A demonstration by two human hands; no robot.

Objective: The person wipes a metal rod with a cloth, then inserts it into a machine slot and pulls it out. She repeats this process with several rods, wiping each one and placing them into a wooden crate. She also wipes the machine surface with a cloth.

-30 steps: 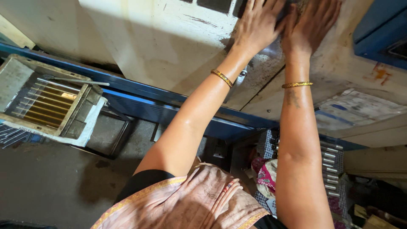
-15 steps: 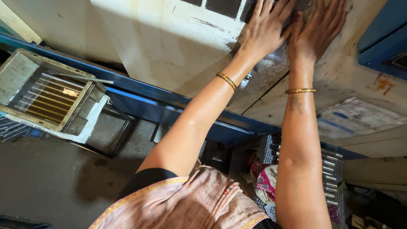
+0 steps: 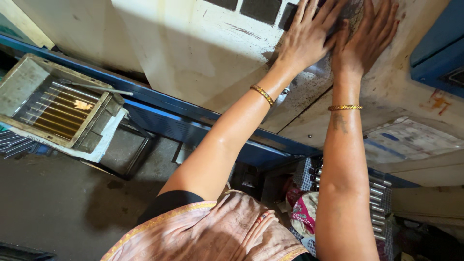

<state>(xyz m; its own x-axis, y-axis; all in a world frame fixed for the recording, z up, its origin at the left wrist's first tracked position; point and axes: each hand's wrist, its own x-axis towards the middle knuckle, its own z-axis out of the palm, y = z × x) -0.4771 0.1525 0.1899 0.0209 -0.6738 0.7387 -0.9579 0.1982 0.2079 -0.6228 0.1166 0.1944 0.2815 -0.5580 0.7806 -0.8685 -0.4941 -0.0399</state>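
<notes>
Both hands sit slightly lower in view than a second ago and the camera has drifted a bit, so more of the far dark panel shows; otherwise the pose is unchanged, palms still down on the same spot. Left hand (image 3: 309, 38) lies flat, fingers spread wide, gripping nothing, pressed on the dirty cream machine top (image 3: 193, 53) at the far right. Right hand (image 3: 362, 41) lies just beside it, thumbs close together, also flat and open, nothing held. Between and under the palms is a dark grimy patch (image 3: 345, 17) of the surface; what exactly sits beneath them cannot be told, the hands cover it. Flat spread palms read as pressing or smoothing something against the top, as a judgement only. Dark rectangular openings (image 3: 251, 7) lie at the far edge, just left of the left hand's fingertips. Gold bangles on both wrists, left (image 3: 262, 94), right (image 3: 345, 107).

Well apart at the left, a worn metal tray (image 3: 29, 82) holds a row of thin brass-coloured rods (image 3: 60, 111) and a long steel rod (image 3: 96, 88) lying across its far rim. A blue frame rail (image 3: 164, 113) runs under the machine top. Near right, steel pins (image 3: 377, 203) are stacked under the right forearm. A worn printed label (image 3: 411, 140) sits on the panel right of that arm.
</notes>
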